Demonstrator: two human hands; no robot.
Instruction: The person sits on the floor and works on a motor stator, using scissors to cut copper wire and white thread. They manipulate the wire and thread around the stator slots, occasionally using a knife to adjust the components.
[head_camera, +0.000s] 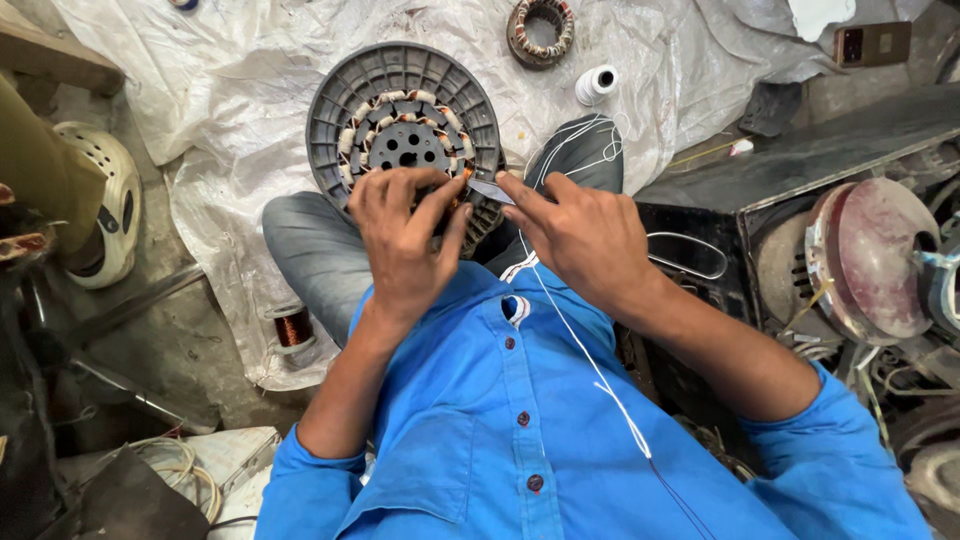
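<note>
Head view: the wound stator (405, 135) rests on the person's knees, rigid and weighty, its copper coils fragile, best held by the ribbed rim. Left hand (405, 240) fingers curl onto its windings; right hand (580, 235) fingers pinch a thin grey strip (490, 190)

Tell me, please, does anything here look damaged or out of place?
Nothing is clearly damaged. Only a white thread trails loosely across the blue shirt toward the right hand. Both hands work on the grey motor housing.
</note>
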